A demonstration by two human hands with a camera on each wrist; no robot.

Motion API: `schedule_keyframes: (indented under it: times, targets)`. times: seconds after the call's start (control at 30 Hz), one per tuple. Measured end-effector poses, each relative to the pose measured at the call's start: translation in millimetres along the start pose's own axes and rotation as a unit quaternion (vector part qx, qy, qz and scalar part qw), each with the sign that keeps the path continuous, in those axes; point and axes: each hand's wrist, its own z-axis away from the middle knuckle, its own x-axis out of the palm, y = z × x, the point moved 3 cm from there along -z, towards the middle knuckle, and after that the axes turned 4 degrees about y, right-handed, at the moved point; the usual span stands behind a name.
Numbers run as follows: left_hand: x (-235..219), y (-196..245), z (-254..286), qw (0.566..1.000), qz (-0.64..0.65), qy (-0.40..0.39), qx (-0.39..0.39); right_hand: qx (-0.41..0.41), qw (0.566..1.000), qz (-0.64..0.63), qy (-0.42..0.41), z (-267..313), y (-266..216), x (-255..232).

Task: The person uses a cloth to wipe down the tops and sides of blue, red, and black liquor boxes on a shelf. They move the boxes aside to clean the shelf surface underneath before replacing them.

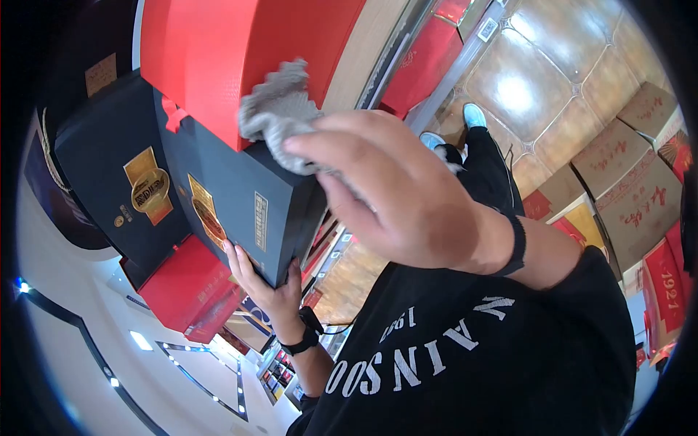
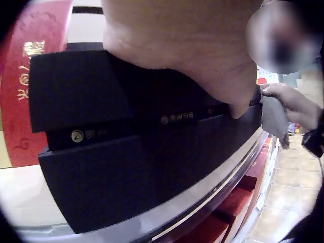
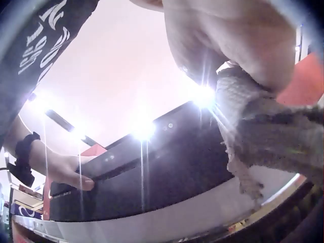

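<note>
A dark gift box (image 1: 229,178) with a gold label lies in front of me on a shelf. My left hand (image 1: 273,294) grips its near end, fingers along the labelled face and thumb on the side; in the left wrist view the thumb touches the box near its seam. Bunched in my right hand (image 1: 400,189), a grey cloth (image 1: 280,120) is pinched between thumb and fingers. It overlaps the far corner of the dark box and the edge of a red box (image 1: 196,62). The right wrist view shows the cloth (image 3: 248,111) hanging by the dark box's front.
Another dark box (image 1: 91,160) with a gold label stands behind, beside a lower red box (image 1: 189,287). Below the shelf edge (image 2: 202,197) are more red boxes (image 2: 238,202). Brown cartons (image 1: 618,174) are stacked on the tiled floor (image 1: 538,80).
</note>
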Motion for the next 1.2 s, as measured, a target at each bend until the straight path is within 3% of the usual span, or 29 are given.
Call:
schedule_keyframes:
  times: [0.13,0.3,0.4,0.53,0.7,0.83,0.93,1.03,1.13,1.2]
  targets:
    - [-0.6,0.3,-0.3,1.0,0.006,0.003,0.002,-0.045,0.999,0.011,-0.024,7.4,-0.2,0.7]
    - [1.5,-2.6,-0.5,1.0,0.023,0.015,-0.01,-0.005,0.999,-0.006,-0.039,17.6,4.2,-15.9]
    - [1.3,-0.9,-2.1,0.999,0.036,0.024,-0.006,-0.075,0.995,0.037,-0.048,15.4,-4.7,-2.6]
    - [0.1,4.6,-4.2,0.998,0.032,0.052,-0.002,-0.162,0.981,0.104,-0.012,55.5,12.7,33.3]
    - [2.0,0.7,0.4,0.994,0.047,0.096,0.012,-0.249,0.947,0.063,-0.191,114.7,18.2,77.7]
    - [-10.9,-16.6,25.9,0.987,0.113,0.101,0.046,-0.255,0.948,0.163,-0.102,102.5,8.0,70.4]
    - [-24.9,-45.7,67.0,0.985,0.133,0.096,-0.047,-0.158,0.964,0.207,0.054,100.0,5.6,69.5]
    - [-30.2,-74.9,112.3,0.975,0.142,0.097,-0.144,-0.15,0.964,0.191,0.107,111.4,6.4,89.5]
    - [-18.2,-104.1,142.2,0.955,0.234,0.077,-0.165,-0.122,0.962,0.223,0.1,141.2,0.7,125.8]
    - [-8.6,-111.8,149.2,0.956,0.247,0.024,-0.156,-0.173,0.945,0.268,0.074,154.9,-19.2,147.4]
